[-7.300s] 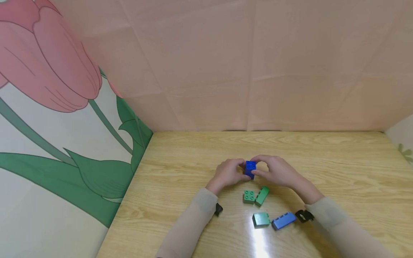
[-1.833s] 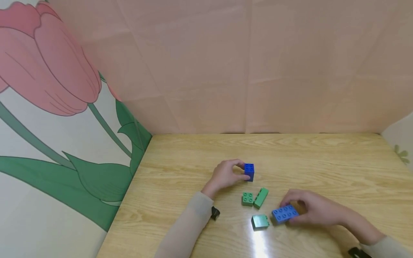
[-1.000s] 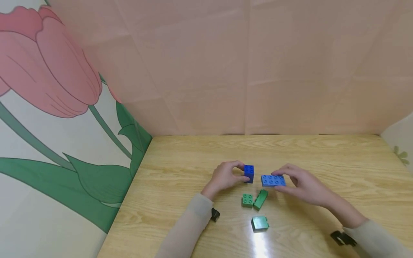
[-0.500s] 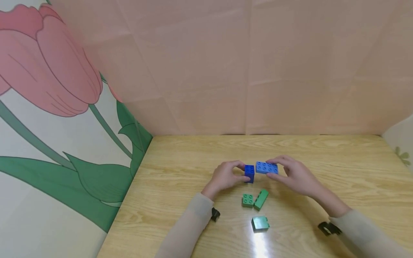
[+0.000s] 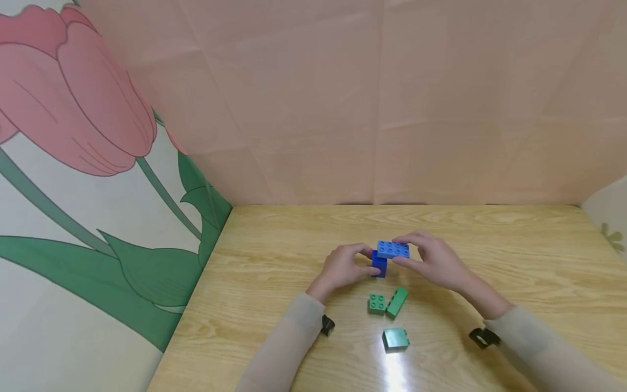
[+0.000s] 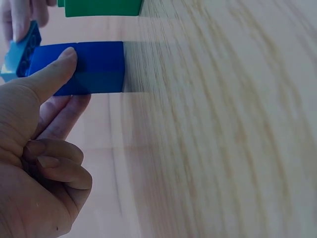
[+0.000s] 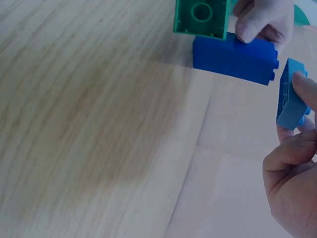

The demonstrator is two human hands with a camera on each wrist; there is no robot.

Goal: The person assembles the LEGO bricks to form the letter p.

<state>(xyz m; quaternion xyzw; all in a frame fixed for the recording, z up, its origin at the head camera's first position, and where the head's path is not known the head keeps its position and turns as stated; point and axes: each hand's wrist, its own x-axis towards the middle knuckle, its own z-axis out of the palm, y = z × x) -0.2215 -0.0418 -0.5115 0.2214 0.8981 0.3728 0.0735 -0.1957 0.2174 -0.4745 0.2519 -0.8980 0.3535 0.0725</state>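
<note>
Upright on the table stands a dark blue block stack [image 5: 379, 267] [image 6: 99, 67] [image 7: 233, 58], pinched between the thumb and fingers of my left hand [image 5: 343, 268] [image 6: 29, 148]. Between the thumb and fingers of my right hand [image 5: 433, 261] [image 7: 297, 173] is a lighter blue eight-stud brick [image 5: 393, 250] [image 7: 291, 96], studs up. It overlaps the stack's top in the head view; in the right wrist view a gap shows between the two. A green four-stud brick [image 5: 376, 304] and a long green brick [image 5: 397, 302] on its side lie in front of the stack.
A third green brick [image 5: 395, 339] lies on its side nearer the front of the wooden table [image 5: 264, 239]. A pink cloth [image 5: 303, 109] hangs behind the table, and a flower-patterned panel [image 5: 161, 234] borders its left side.
My right hand has lifted the lighter blue brick from the front right and brought it left over the dark blue stack. The left hand keeps its grip on the stack.
</note>
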